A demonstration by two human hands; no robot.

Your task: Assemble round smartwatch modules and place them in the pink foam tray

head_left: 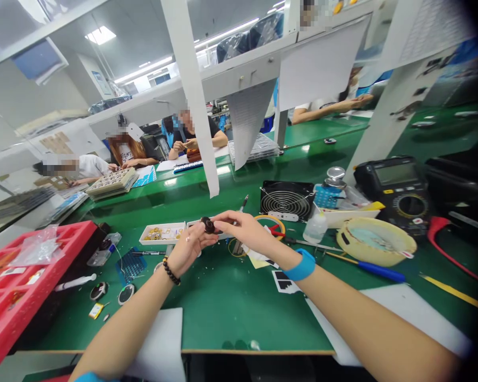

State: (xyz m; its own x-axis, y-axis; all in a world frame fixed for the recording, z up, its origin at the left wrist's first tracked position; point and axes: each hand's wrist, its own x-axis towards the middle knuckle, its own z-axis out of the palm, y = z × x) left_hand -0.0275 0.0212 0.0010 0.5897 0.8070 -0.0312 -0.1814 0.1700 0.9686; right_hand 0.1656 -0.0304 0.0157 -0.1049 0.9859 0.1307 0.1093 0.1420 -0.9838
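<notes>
A small round dark part (208, 226), perhaps a watch case, is held up over the bench between both hands. My left hand (189, 246) grips it from the left with thumb and fingers. From the right, my right hand (241, 229) pinches its edge. Just behind my left hand is a white parts box (159, 241) with small yellow pieces in it. Below my right hand lie paper scraps and a white sheet with black shapes (286, 282). Two round watch-like parts (99, 291) and a small yellow-and-silver battery (96, 310) rest on the green mat to the left.
A red compartment tray (69, 239) stands at the left edge. To the right are a multimeter (402, 191), a black fan (287, 197), a yellowish bowl (348, 246), a clear bottle (315, 228) and a blue-handled screwdriver (382, 272). Co-workers sit across the bench, behind white shelf posts.
</notes>
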